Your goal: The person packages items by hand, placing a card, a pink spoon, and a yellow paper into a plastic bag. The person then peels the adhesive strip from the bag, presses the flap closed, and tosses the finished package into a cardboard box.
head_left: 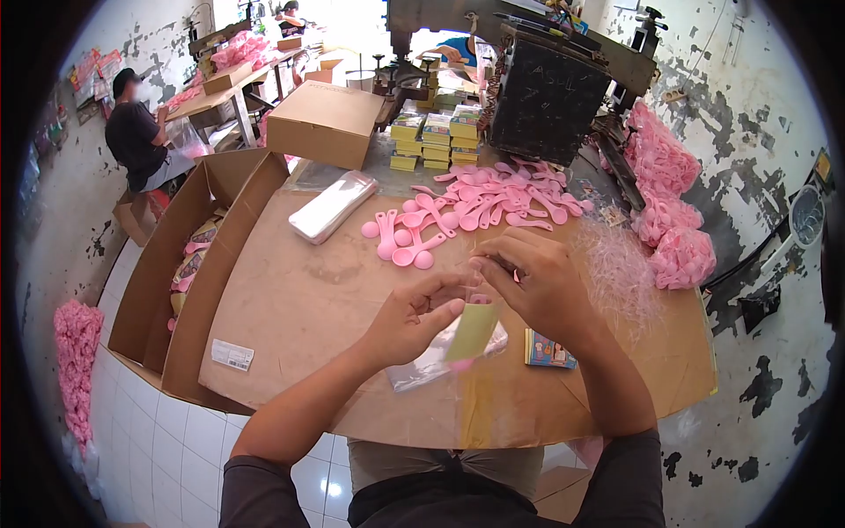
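Observation:
My left hand (412,319) is closed, with thumb and fingers pinching a small clear plastic bag (473,283). A yellow-green card (473,333) stands tilted in the bag, and bits of pink show above and below it. My right hand (539,280) pinches at the bag's top edge; its fingertips partly hide what they grip. Beneath both hands lies a pile of flat clear bags (421,373) on the cardboard-covered table (290,304). A short stack of printed cards (549,349) sits beside my right forearm.
Pink spoons (502,195) are heaped beyond my hands, near another clear bag stack (333,208). Yellow card stacks (437,130) stand behind, beside a black machine box (547,92). Shredded clear plastic (616,268) lies right. An open carton (189,348) flanks the left edge; a person (136,132) sits beyond.

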Motion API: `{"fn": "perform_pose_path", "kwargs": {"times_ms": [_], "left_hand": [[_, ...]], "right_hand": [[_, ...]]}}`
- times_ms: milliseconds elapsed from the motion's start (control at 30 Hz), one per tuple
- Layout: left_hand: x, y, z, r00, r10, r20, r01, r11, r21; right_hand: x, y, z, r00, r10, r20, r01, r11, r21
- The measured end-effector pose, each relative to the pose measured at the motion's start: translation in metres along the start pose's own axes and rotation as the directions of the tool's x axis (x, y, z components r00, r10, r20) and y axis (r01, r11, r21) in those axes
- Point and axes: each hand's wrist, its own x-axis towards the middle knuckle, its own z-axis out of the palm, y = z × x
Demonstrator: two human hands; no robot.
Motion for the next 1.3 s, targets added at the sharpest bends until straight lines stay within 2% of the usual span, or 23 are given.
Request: {"fn": "perform_pose_path", "kwargs": {"times_ms": [133, 233, 433, 533, 567, 633, 667, 767, 800, 833, 933, 1067, 1167, 1233, 1300], "left_hand": [[0.0, -0.003, -0.006, 1.0, 0.006, 0.001, -0.006, 0.999, 0.044], [0.003, -0.005, 0.006, 0.995, 0.016, -0.1, -0.014, 1.0, 0.018], [0.002, 0.003, 0.005, 0.986, -0.091, -0.139, 0.109, 0.986, 0.123], [0.002, -0.008, 0.008, 0.985, 0.047, -0.166, -0.025, 0.991, 0.129], [0.003, -0.008, 0.008, 0.982, 0.035, -0.187, -0.014, 0.994, 0.112], [0.004, -0.007, 0.007, 0.973, 0.011, -0.23, 0.006, 0.997, 0.076], [0.004, -0.009, 0.004, 0.972, 0.016, -0.236, 0.012, 0.993, 0.116], [0.002, -0.014, 0.0, 0.964, 0.04, -0.262, 0.016, 0.978, 0.208], [0.002, -0.013, 0.003, 0.959, 0.056, -0.279, 0.007, 0.975, 0.223], [0.001, -0.012, 0.005, 0.953, 0.071, -0.294, 0.001, 0.972, 0.236], [-0.001, -0.011, 0.004, 0.951, 0.19, -0.245, -0.063, 0.892, 0.447], [-0.001, -0.003, 0.004, 0.971, 0.135, -0.195, 0.011, 0.795, 0.607], [0.0, -0.009, 0.004, 0.972, 0.182, -0.152, -0.029, 0.727, 0.686], [0.003, -0.014, 0.003, 0.958, 0.268, -0.102, -0.107, 0.665, 0.739], [0.002, 0.0, 0.005, 0.98, 0.147, -0.133, -0.014, 0.72, 0.694]], "right_hand": [[-0.001, 0.0, 0.001, 0.999, -0.017, -0.039, 0.016, 1.0, -0.026], [-0.002, -0.003, 0.003, 1.0, -0.021, -0.016, 0.021, 0.999, 0.028], [-0.002, -0.001, 0.005, 0.999, -0.048, 0.014, 0.047, 0.997, 0.058], [-0.001, 0.002, 0.01, 1.0, 0.006, -0.023, -0.005, 0.999, 0.048], [-0.002, 0.003, 0.012, 0.998, 0.033, -0.045, -0.031, 0.999, 0.043], [-0.002, 0.004, 0.016, 0.995, -0.02, -0.093, 0.024, 0.999, 0.045], [-0.001, 0.004, 0.018, 0.992, -0.047, -0.116, 0.053, 0.998, 0.046], [-0.001, 0.008, 0.025, 0.939, -0.291, -0.181, 0.255, 0.947, -0.197], [-0.001, 0.007, 0.026, 0.93, -0.33, -0.16, 0.282, 0.922, -0.266], [0.0, 0.004, 0.028, 0.921, -0.366, -0.136, 0.305, 0.892, -0.334], [0.0, 0.001, 0.03, 0.901, -0.43, -0.058, 0.357, 0.811, -0.464], [-0.001, 0.01, 0.033, 0.868, -0.495, 0.047, 0.425, 0.69, -0.586], [-0.002, 0.019, 0.042, 0.89, -0.452, 0.062, 0.395, 0.695, -0.601], [-0.002, 0.034, 0.048, 0.929, -0.363, -0.077, 0.272, 0.808, -0.522], [0.001, 0.044, 0.037, 0.949, -0.248, -0.194, 0.167, 0.919, -0.358]]}}
